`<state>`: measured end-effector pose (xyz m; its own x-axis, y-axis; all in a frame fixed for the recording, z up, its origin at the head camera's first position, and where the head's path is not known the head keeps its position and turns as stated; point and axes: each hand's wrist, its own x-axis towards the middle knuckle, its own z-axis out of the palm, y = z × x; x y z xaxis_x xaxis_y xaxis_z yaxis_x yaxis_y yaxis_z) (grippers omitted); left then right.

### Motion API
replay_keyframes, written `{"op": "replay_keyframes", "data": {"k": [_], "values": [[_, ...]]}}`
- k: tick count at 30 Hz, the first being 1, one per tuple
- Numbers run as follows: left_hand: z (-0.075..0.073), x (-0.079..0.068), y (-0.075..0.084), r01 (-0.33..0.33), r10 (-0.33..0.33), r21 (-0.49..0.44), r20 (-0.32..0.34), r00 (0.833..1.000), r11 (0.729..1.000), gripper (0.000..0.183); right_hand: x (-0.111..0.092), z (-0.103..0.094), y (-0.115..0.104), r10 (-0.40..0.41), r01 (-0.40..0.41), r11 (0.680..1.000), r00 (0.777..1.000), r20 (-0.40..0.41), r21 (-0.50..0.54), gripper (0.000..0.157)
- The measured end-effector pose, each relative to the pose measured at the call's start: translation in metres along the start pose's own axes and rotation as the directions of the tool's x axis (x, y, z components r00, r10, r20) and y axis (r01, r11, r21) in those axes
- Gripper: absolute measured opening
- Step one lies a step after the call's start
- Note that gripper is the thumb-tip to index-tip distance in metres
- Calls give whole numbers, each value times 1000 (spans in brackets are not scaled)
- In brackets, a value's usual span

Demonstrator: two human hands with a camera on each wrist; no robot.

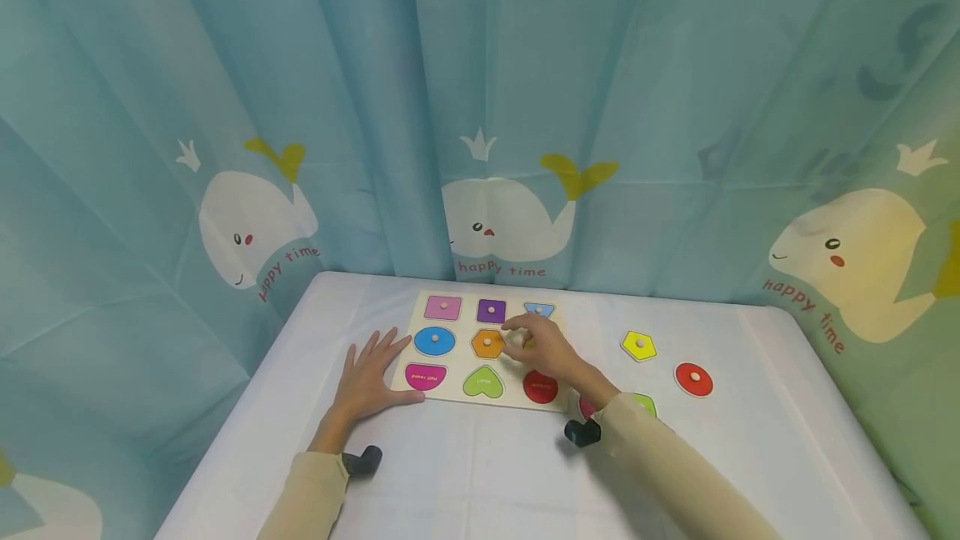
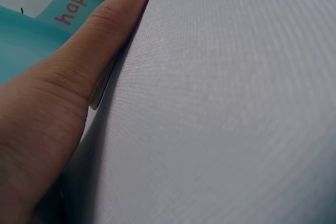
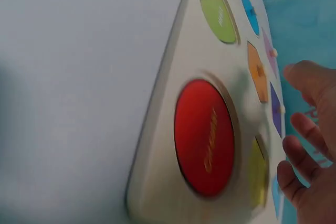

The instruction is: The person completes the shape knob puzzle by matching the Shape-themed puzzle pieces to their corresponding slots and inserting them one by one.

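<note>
A pale shape-puzzle board (image 1: 462, 357) lies on the table. My left hand (image 1: 371, 377) rests spread at its left side, and the thumb (image 2: 105, 24) presses along the front edge. Over the board hovers my right hand (image 1: 546, 346), thumb and fingers apart, holding nothing, nearest the orange hexagon piece (image 1: 487, 343). Knobbed pieces sit in the board: a pink rectangle (image 1: 443, 307), a purple square (image 1: 491, 311), a blue oval (image 1: 434, 341) and a light-blue piece (image 1: 538, 308). Labelled recesses for half round (image 1: 425, 377), heart (image 1: 483, 382) and circle (image 3: 205, 137) hold no pieces. The yellow recess (image 3: 258, 174) is partly hidden in the head view.
To the board's right lie a yellow pentagon piece (image 1: 639, 346) and a red circle piece (image 1: 693, 379). A green piece (image 1: 646, 403) and a magenta piece (image 1: 586, 407) are partly hidden by the right forearm. A blue whale-print curtain (image 1: 510, 107) hangs behind the white-covered table (image 1: 450, 473).
</note>
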<state>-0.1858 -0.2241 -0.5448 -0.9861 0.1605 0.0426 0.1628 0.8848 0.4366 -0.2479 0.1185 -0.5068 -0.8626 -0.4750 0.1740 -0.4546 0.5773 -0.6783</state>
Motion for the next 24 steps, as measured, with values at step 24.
{"op": "replay_keyframes", "data": {"k": [24], "values": [[-1, 0, 3, -7, 7, -9, -9, 1000, 1000, 108, -58, -87, 55, 80, -101, 990, 977, -196, -96, 37]]}}
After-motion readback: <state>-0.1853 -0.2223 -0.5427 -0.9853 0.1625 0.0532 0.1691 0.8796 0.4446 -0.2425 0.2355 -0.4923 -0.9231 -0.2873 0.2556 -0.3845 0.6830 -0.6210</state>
